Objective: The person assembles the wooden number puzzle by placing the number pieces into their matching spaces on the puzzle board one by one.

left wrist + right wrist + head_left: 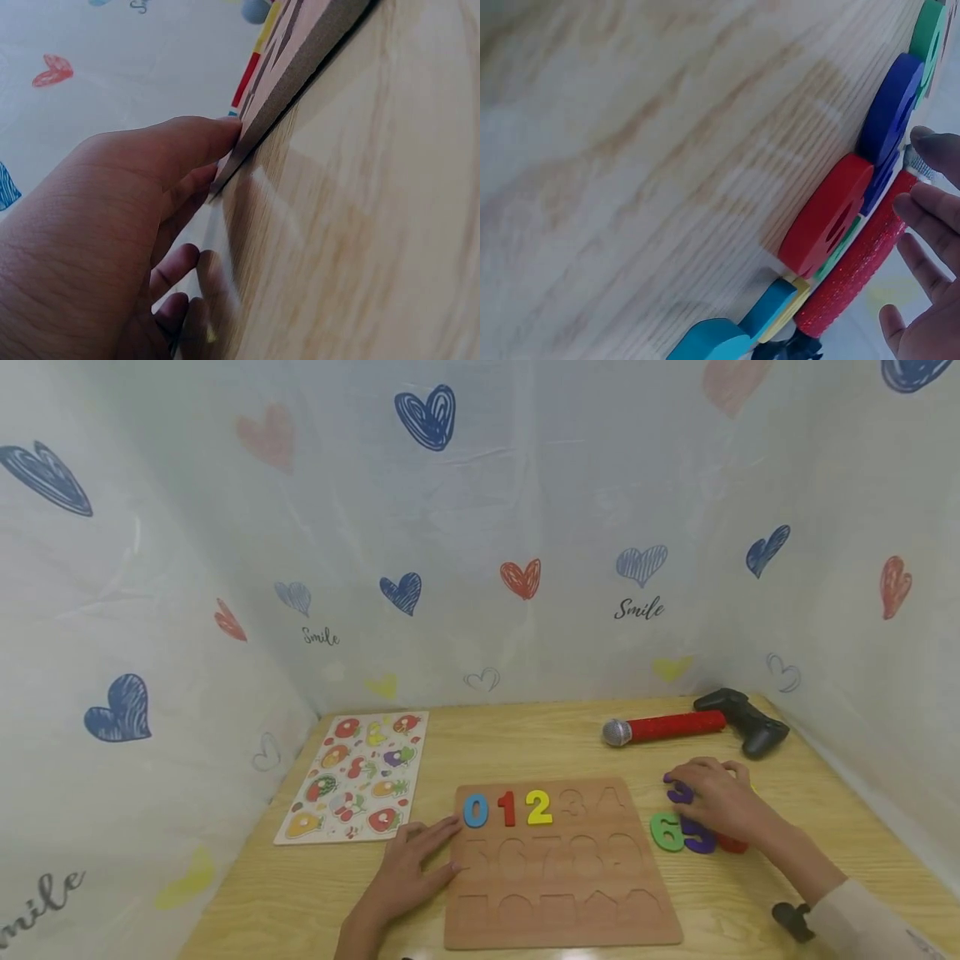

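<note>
A wooden number board [555, 881] lies on the table, with a blue 0 [476, 811], a red 1 [507, 809] and a yellow 2 [538, 807] in its top row. My left hand [408, 868] touches the board's left edge with fingertip and thumb, fingers fairly straight. Over the loose number pieces at the right is my right hand [723, 802]. Beneath and beside it lie a green 6 [666, 832], a purple 5 [699, 837], a purple 3 [680, 791] and a red piece [826, 217]. In the right wrist view, its fingers are spread, with no piece visible between them.
A fruit picture board [352, 777] lies at the left. Behind the loose pieces are a red microphone [667, 727] and a black game controller [742, 720]. A blue piece [712, 341] appears in the right wrist view. Curtains with hearts surround the table.
</note>
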Tool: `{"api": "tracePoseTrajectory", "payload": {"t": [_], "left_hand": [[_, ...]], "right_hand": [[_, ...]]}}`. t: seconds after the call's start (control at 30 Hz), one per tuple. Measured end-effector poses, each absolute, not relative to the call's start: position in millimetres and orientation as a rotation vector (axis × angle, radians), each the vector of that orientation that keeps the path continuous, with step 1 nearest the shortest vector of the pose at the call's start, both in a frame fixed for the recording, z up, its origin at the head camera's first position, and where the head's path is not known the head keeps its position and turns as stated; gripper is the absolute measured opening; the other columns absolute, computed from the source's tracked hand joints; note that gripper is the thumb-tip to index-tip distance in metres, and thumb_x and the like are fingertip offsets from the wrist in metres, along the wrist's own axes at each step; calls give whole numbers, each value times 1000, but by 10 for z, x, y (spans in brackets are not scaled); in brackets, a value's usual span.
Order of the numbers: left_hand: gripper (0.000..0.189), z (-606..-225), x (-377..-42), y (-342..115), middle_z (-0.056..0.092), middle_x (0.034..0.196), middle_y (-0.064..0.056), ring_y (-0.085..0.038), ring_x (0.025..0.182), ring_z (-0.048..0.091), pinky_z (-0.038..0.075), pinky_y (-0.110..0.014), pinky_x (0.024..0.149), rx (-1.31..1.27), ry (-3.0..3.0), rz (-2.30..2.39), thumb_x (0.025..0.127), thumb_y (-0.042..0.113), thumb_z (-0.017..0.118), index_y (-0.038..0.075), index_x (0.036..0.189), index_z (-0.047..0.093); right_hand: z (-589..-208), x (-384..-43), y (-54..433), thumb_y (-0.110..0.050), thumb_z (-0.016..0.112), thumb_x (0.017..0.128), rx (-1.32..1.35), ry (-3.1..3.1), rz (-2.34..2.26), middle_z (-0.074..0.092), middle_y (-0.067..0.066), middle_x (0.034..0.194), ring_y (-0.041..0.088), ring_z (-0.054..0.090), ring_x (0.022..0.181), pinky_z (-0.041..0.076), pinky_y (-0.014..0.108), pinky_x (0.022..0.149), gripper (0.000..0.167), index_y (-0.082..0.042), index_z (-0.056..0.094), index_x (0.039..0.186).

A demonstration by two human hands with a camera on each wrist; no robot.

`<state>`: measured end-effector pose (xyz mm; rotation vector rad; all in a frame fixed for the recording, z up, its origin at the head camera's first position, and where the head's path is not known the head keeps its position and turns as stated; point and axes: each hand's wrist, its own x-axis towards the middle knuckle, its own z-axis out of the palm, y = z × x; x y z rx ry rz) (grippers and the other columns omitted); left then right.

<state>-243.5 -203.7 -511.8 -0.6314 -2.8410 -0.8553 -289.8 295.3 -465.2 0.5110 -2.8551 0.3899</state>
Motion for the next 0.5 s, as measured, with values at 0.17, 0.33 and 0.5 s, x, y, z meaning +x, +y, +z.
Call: {"api": "tracePoseTrajectory", "payload": {"t": [0.17,0.33,0.5], "left_hand": [[55,-5144,-2428,-2046,45,152,18,-19,124,36,33,-59,98,-621,-2838,-846,93,54,63,34,144,56],[55,-5141,-2432,-2049,45,152,18,-18,124,36,33,-55,97,-634,-2832,-832,93,54,63,33,144,56],[55,-5136,-2440,-2043,45,151,19,-17,123,36,33,-54,96,-636,-2831,-826,93,55,62,34,143,56]], "right_hand": [[-4689,-2952,3017,-27,87,76,515,-2883,383,69,13,117,43,48,119,24,70,89,48,-9,72,117],[-4699,-2980,3064,-28,87,76,531,-2884,424,69,14,117,44,47,119,22,70,89,49,-8,71,118],[-4693,-3005,3094,-31,86,77,539,-2892,437,67,18,118,47,45,119,21,72,87,52,-5,69,118]]}}
